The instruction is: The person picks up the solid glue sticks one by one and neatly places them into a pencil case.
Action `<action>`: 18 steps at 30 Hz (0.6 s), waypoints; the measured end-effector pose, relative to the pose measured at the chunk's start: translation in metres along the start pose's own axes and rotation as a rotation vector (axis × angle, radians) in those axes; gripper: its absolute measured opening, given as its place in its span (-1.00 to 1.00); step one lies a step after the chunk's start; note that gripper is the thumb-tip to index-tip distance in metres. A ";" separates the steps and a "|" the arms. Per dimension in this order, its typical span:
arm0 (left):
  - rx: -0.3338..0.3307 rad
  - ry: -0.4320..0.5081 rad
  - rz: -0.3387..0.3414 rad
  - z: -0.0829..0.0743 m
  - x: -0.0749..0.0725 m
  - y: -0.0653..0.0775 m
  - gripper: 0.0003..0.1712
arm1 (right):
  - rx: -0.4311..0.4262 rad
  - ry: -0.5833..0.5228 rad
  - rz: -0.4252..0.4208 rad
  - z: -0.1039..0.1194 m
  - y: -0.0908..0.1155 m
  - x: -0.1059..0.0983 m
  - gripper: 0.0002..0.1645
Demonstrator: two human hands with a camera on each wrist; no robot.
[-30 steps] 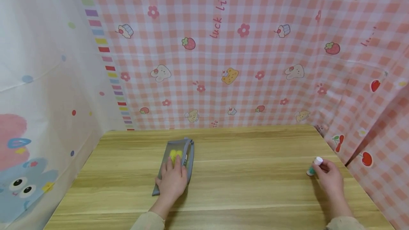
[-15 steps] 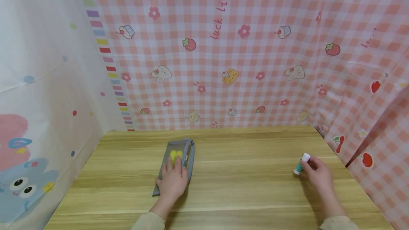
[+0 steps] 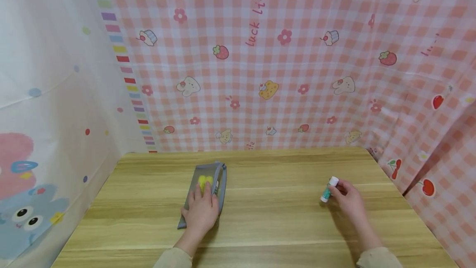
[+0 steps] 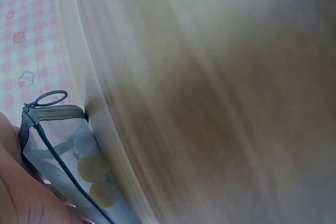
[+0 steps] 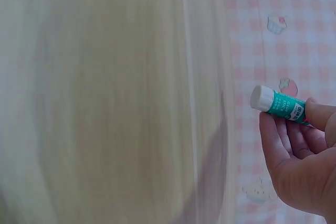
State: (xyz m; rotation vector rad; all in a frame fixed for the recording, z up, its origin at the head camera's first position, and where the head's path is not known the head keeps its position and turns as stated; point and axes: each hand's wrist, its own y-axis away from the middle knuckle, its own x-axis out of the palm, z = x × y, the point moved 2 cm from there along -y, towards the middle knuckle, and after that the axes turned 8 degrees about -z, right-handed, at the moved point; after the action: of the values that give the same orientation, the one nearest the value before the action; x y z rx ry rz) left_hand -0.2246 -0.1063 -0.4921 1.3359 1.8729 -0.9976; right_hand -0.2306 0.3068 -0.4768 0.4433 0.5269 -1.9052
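Observation:
My left hand (image 3: 201, 213) rests with extended fingers on a grey mesh zipper pouch (image 3: 193, 183), left of the table's middle. Yellow rounded things (image 3: 205, 180) show through the mesh just beyond the fingertips. In the left wrist view the zipper's ring pull (image 4: 51, 97) sticks up at the far end of the pouch. To the right, my right hand (image 3: 351, 202) pinches a green glue stick (image 5: 286, 105) with white ends between thumb and fingers. It is held tilted over the table, its white cap (image 3: 334, 181) uppermost.
The wood-grain table (image 3: 275, 222) reaches back to a pink checked cloth (image 3: 238, 69) hanging behind it. A white patterned cloth (image 3: 59, 94) hangs on the left, and more checked cloth (image 3: 439, 144) closes off the right side.
My right hand has carried the glue stick leftward across the table, toward the pouch. The left hand and the pouch have stayed in place.

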 end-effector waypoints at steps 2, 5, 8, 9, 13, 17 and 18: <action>0.000 0.003 -0.001 0.000 0.000 0.000 -0.37 | 0.000 -0.027 0.023 0.005 0.001 0.007 -0.51; 0.002 0.002 -0.001 0.000 0.000 0.000 -0.37 | 0.018 -0.099 0.058 0.010 0.003 0.019 -0.53; 0.004 -0.002 0.001 0.001 0.001 0.000 -0.37 | 0.031 -0.154 0.077 0.016 0.005 0.030 -0.56; 0.003 -0.002 0.002 0.001 0.001 0.000 -0.37 | 0.030 -0.167 0.082 0.018 0.005 0.034 -0.57; -0.001 0.002 0.006 0.001 0.001 0.000 -0.36 | 0.019 -0.194 0.097 0.026 0.009 0.048 -0.57; 0.002 0.001 0.003 0.001 0.001 -0.001 -0.36 | 0.022 -0.211 0.110 0.033 0.012 0.062 -0.61; 0.004 -0.001 0.002 0.001 0.001 -0.001 -0.36 | 0.025 -0.219 0.113 0.035 0.013 0.066 -0.61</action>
State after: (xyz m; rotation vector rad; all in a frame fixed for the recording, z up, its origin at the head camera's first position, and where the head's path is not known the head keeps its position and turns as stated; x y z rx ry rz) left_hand -0.2255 -0.1069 -0.4936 1.3392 1.8692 -1.0006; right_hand -0.2452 0.2331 -0.4842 0.2708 0.3273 -1.8259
